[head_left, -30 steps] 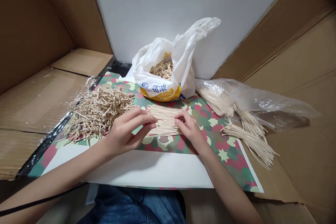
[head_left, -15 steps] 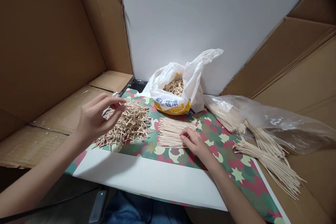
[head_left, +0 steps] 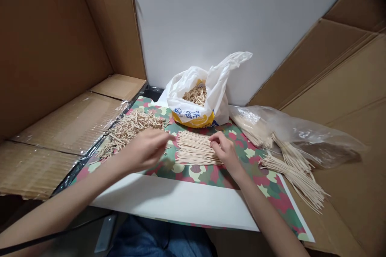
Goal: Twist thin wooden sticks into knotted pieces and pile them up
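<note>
Bag (head_left: 212, 98) with blue lettering (head_left: 193, 115) stands behind sticks (head_left: 194, 148) by right hand (head_left: 225, 151)

White bag (head_left: 221, 100): thin plastic, crinkled, soft sheen, printed. Short pieces (head_left: 196, 95) inside it: dry, matt, wood-like. Pile (head_left: 129, 130) left of the bag: same matt look, rough with cut ends. Row of sticks (head_left: 194, 150) on the bag's near side: slim, matt, pale, wood-like; exact material unconfirmed. Clear bag (head_left: 313, 132) right of it: wrinkled plastic film, glossy highlights. Tied-looking bundle (head_left: 297, 182) beyond, same side: matt, fibrous. Under the bag, camouflage sheet (head_left: 211, 174): smooth, paper-like, low sheen. Panel (head_left: 193, 16) behind: smooth, matt. Cardboard (head_left: 63, 122) far left of the bag: brown, ribbed, shiny film over it.
</note>
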Available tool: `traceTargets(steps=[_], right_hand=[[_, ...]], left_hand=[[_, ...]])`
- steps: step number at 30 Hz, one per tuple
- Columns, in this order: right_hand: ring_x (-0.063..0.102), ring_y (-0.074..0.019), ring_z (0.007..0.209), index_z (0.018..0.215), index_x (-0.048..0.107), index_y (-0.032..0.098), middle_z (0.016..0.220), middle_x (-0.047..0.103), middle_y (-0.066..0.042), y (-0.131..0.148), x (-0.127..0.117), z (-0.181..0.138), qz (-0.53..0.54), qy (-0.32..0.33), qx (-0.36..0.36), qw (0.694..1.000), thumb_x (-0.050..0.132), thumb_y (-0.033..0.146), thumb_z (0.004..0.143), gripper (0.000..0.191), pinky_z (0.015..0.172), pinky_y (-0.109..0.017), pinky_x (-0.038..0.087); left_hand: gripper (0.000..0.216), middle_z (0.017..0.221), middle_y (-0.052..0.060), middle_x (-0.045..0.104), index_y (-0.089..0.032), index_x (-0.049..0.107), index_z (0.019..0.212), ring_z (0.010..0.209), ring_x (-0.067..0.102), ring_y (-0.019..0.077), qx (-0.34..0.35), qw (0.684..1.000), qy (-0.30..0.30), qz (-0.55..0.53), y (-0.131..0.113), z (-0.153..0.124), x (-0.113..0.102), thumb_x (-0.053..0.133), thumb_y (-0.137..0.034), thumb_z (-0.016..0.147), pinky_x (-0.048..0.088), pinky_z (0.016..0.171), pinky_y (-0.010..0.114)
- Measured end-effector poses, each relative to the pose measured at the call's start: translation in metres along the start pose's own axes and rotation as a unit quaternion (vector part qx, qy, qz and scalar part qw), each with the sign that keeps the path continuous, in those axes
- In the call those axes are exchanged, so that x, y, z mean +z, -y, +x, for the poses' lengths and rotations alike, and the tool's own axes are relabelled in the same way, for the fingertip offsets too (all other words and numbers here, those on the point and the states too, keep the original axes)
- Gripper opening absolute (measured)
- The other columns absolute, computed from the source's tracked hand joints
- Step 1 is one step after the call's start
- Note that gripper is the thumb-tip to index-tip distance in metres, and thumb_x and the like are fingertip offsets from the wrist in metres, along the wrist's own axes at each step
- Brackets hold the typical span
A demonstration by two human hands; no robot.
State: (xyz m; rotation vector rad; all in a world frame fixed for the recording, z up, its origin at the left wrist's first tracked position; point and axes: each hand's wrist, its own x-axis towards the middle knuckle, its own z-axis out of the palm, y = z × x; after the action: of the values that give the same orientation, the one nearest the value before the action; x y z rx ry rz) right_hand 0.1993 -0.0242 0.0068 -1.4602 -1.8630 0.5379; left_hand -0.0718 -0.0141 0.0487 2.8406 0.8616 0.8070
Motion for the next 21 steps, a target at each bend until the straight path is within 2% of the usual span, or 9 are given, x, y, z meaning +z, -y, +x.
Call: traceTargets(steps=[1, 4, 7, 15, 18, 21], right_hand=[[0.055, -0.0163, 0.07, 0.085, 0.051, 0.02, 0.076, 0.059, -0.002, 0.001, 0.001, 0.003, -0.008, -0.005, -0.007, 1.0, 0.04, 0.021, 0.081, 0.012, 0.066, -0.027, 0.039], [0.056, -0.0176, 0.073, 0.089, 0.051, 0.02, 0.076, 0.06, -0.003, -0.003, 0.005, 0.009, -0.029, 0.005, -0.018, 0.999, 0.039, 0.021, 0.082, 0.014, 0.067, -0.028, 0.041], [0.057, -0.0177, 0.076, 0.088, 0.05, 0.02, 0.08, 0.06, -0.003, -0.012, 0.01, 0.008, -0.046, 0.01, -0.017, 0.999, 0.037, 0.02, 0.083, 0.014, 0.068, -0.028, 0.041], [0.053, -0.0172, 0.079, 0.081, 0.049, 0.019, 0.081, 0.057, -0.004, -0.019, 0.012, 0.003, -0.091, 0.031, -0.067, 0.993, 0.038, 0.017, 0.084, 0.012, 0.075, -0.028, 0.039], [0.051, -0.0172, 0.08, 0.078, 0.05, 0.019, 0.08, 0.056, -0.004, -0.016, 0.013, 0.002, -0.109, 0.073, -0.102, 0.986, 0.039, 0.018, 0.085, 0.012, 0.075, -0.029, 0.038], [0.049, -0.0179, 0.08, 0.077, 0.052, 0.02, 0.078, 0.055, -0.003, -0.011, 0.015, 0.0, -0.128, 0.112, -0.126, 0.977, 0.042, 0.021, 0.085, 0.013, 0.077, -0.031, 0.037]], left_hand=[[0.025, 0.077, 0.004, 0.061, -0.016, 0.055, 0.096, 0.071, 0.055, 0.0155, 0.008, 0.999, 0.043, 0.014, -0.003, 0.009, 0.017, 0.04, -0.008, 0.077, 0.039, 0.065, 0.028], [0.011, 0.076, 0.007, 0.057, -0.015, 0.055, 0.08, 0.073, 0.055, 0.0206, 0.012, 0.992, 0.101, 0.074, -0.005, 0.029, 0.059, 0.045, -0.014, 0.074, 0.037, 0.064, 0.032], [0.003, 0.074, 0.006, 0.055, -0.015, 0.052, 0.075, 0.068, 0.053, 0.0201, 0.022, 0.989, 0.129, 0.068, -0.002, 0.034, 0.081, 0.05, -0.017, 0.073, 0.035, 0.064, 0.031], [0.015, 0.074, 0.005, 0.053, -0.016, 0.055, 0.079, 0.069, 0.049, 0.0173, -0.011, 0.993, 0.119, -0.001, 0.009, 0.027, 0.093, 0.041, -0.018, 0.082, 0.032, 0.063, 0.028], [0.016, 0.075, 0.005, 0.055, -0.016, 0.057, 0.08, 0.071, 0.05, 0.0178, -0.027, 0.994, 0.109, -0.015, 0.008, 0.029, 0.092, 0.041, -0.016, 0.081, 0.033, 0.064, 0.029], [0.015, 0.076, 0.005, 0.057, -0.014, 0.057, 0.08, 0.073, 0.051, 0.0172, -0.072, 0.989, 0.084, -0.097, 0.005, 0.03, 0.087, 0.043, -0.018, 0.081, 0.035, 0.064, 0.028]])
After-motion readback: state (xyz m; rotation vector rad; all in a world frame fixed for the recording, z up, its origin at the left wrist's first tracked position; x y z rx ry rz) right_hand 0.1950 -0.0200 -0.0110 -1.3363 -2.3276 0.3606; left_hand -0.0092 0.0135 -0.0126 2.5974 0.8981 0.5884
